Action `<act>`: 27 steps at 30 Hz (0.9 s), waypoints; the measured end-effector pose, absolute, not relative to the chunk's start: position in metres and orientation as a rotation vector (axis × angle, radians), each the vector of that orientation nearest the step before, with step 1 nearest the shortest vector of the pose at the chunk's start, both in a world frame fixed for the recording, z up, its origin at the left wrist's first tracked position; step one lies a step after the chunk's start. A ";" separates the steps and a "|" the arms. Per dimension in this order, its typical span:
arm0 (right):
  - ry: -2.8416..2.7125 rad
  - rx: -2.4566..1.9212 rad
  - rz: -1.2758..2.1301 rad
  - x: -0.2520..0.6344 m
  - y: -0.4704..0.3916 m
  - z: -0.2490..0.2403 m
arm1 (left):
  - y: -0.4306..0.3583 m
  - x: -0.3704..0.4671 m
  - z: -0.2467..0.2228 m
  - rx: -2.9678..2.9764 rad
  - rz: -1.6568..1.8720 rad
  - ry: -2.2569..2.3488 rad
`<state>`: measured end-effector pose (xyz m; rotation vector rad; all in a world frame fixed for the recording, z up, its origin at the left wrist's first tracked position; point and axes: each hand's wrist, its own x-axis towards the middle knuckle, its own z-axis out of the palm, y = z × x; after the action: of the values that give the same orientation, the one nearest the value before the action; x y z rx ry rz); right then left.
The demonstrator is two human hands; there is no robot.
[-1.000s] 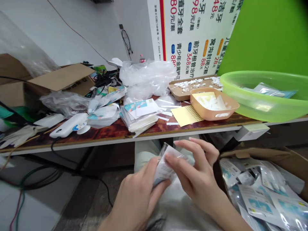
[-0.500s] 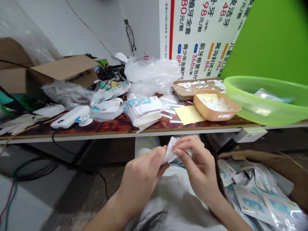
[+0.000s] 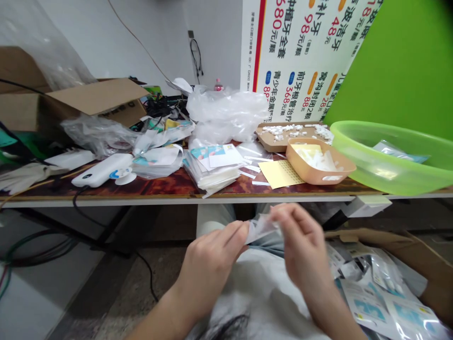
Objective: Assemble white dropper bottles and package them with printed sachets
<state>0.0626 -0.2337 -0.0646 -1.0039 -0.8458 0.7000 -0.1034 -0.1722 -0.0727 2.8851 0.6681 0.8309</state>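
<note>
Above my lap, my left hand (image 3: 215, 255) is closed on a small translucent plastic bag (image 3: 259, 228), gripping its left end between thumb and fingers. At the bag's other end, the fingertips of my right hand (image 3: 304, 243) pinch its edge; this hand is slightly blurred. Whether anything lies inside the bag cannot be made out. Beyond my hands, a stack of flat packets (image 3: 215, 170) with printed cards sits near the table edge. To its right are a yellow sheet (image 3: 279, 174) with rows of small marks and an orange basket (image 3: 318, 177) holding white pieces.
A cardboard tray (image 3: 271, 140) of small white pieces stands behind the basket. A green tub (image 3: 382, 177) fills the table's right end. Below it, a carton (image 3: 382, 236) holds sealed packets. A white handheld device (image 3: 101, 171) and bundled plastic (image 3: 226, 111) lie leftward.
My right hand has moved right and away from my left, drawing the plastic bag out flatter between them. The view has shifted slightly.
</note>
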 end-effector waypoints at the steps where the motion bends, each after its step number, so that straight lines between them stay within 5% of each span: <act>1: -0.800 -0.976 0.696 0.065 -0.233 -0.064 | -0.172 -0.103 -0.074 2.862 0.854 0.653; 9: -0.844 -0.842 0.810 0.088 -0.242 -0.042 | -0.178 -0.099 -0.070 2.102 0.588 0.945; 13: -0.658 -0.988 0.537 0.097 -0.241 -0.049 | -0.182 -0.097 -0.062 1.510 0.595 0.887; 19: -0.647 -1.096 1.342 0.084 -0.244 -0.067 | -0.187 -0.100 -0.055 1.177 0.420 0.570; 27: -0.649 -1.009 1.394 0.069 -0.248 -0.066 | -0.179 -0.105 -0.052 1.075 0.552 0.749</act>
<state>0.0687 -0.2481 -0.0662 -1.0093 -0.6492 1.3936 -0.1046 -0.1788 -0.0520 1.0750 0.7485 0.5519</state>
